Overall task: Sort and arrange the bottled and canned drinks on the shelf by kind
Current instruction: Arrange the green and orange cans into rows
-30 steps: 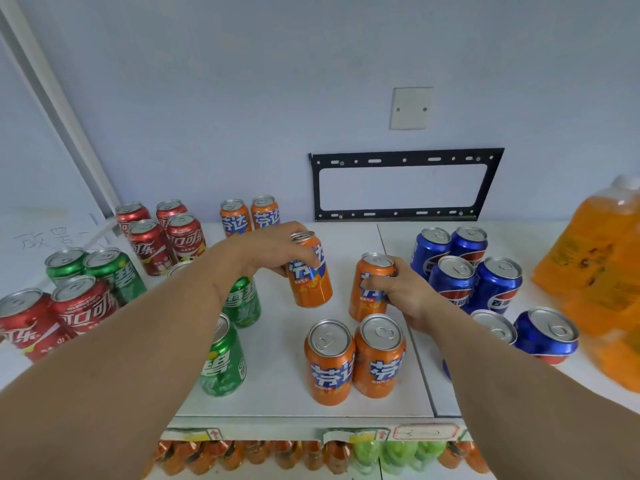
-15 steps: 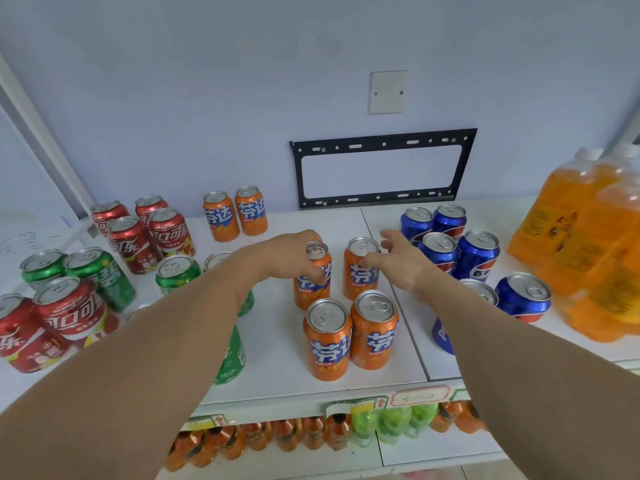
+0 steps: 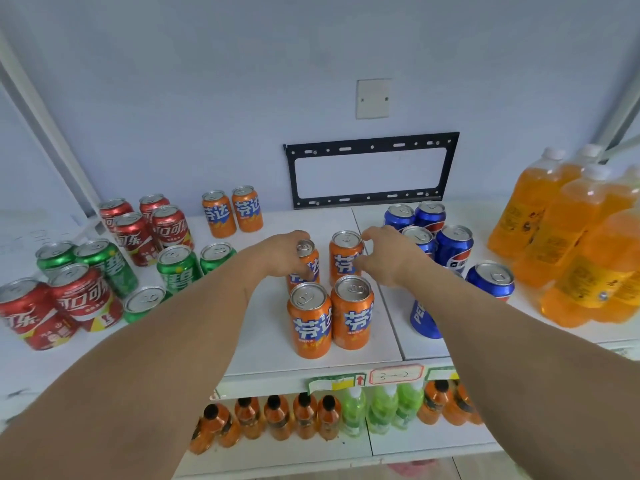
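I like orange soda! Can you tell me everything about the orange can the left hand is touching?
The orange metal drink can stands upright on the white shelf, back-left in a square of four orange cans. It has a silver pull-tab top and blue-and-white lettering. The left hand wraps its fingers around its upper part, hiding much of its left side.

**Shelf count, by kind**

I count six orange cans (image 3: 309, 320) on the shelf (image 3: 270, 362): four in a block at the middle and two at the back. Six red cans (image 3: 86, 296) show on my left, four behind and two in front. Five green cans (image 3: 178, 268) sit among them, one partly behind my arm. Seven blue cans (image 3: 453, 245) stand to my right, some partly hidden. At least four large orange bottles (image 3: 571, 216) fill the far right.
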`<state>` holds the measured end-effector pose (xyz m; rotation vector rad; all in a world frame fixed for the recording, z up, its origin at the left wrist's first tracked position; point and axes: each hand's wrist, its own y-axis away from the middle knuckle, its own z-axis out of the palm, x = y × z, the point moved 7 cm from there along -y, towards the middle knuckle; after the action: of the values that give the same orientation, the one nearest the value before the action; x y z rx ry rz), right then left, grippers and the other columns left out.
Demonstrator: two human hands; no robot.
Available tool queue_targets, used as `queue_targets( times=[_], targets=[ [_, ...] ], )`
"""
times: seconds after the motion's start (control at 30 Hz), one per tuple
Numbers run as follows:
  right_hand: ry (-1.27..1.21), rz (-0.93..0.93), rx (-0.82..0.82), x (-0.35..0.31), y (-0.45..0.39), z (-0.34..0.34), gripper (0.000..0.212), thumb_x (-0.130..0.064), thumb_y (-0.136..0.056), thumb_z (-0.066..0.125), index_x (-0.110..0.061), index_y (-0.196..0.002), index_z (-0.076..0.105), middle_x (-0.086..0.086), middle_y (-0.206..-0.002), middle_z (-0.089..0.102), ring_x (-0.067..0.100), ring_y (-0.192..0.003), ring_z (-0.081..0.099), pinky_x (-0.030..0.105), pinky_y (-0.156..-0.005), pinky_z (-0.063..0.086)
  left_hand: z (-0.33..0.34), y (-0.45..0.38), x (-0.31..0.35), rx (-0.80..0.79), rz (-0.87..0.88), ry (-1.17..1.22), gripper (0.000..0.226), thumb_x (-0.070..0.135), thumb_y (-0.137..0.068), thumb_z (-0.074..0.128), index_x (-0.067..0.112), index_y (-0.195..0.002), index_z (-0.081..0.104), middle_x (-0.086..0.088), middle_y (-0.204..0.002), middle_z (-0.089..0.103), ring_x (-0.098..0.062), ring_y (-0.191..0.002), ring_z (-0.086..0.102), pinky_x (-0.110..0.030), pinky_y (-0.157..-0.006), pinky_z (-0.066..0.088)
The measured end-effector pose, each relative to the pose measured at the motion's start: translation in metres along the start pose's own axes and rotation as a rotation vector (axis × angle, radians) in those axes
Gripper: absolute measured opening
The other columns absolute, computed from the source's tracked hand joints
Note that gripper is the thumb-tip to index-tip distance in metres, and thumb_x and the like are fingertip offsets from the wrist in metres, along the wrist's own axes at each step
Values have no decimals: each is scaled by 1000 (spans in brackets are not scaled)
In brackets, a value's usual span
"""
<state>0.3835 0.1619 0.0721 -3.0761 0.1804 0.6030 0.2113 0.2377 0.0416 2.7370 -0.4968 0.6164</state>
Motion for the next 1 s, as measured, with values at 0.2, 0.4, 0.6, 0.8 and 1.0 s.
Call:
queue_targets(
  times=[0.2, 0.4, 0.6, 0.8, 1.0],
  targets=[
    [26, -91, 62, -16, -5, -18, 53, -36, -93, 57, -19, -141, 45, 7, -145, 43, 26, -125, 48, 40, -97, 46, -16, 3, -5, 12, -47, -52, 95, 44, -76, 80, 25, -153, 28, -3, -153, 40, -23, -130, 48, -31, -98, 44],
    [56, -181, 37, -58, -37, -24, 49, -38, -94, 55, -22, -139, 48, 5, -144, 43, 26, -124, 49, 38, -98, 45, -72, 1, -35, 79, -74, -63, 78, 57, -85, 66, 24, -149, 36, -1, -149, 44, -22, -130, 46, -29, -99, 37],
    [46, -261, -66, -117, -101, 0, 58, -39, -92, 57, -17, -143, 42, 8, -144, 45, 26, -126, 47, 33, -96, 39, -123, -23, -90, 198, -96, -68, 53, 47, -84, 70, 19, -127, 58, -6, -121, 63, -25, -106, 60, -33, -85, 47],
    [-110, -174, -219, -160, -178, 42, 75, -42, -87, 68, -18, -149, 31, 8, -150, 41, 26, -129, 47, 34, -102, 41, -168, -71, -162, 246, -170, -147, 77, 43, -87, 68, 15, -150, 34, -13, -151, 38, -30, -131, 44, -35, -100, 41],
    [-303, -81, -266, -184, -240, 78, 98, -33, -80, 78, -20, -154, 15, 11, -154, 34, 30, -131, 45, 39, -103, 43, -184, -118, -201, 99, -192, -193, 97, 43, -82, 76, 21, -156, 19, -8, -159, 29, -28, -139, 37, -39, -109, 38]
  ],
)
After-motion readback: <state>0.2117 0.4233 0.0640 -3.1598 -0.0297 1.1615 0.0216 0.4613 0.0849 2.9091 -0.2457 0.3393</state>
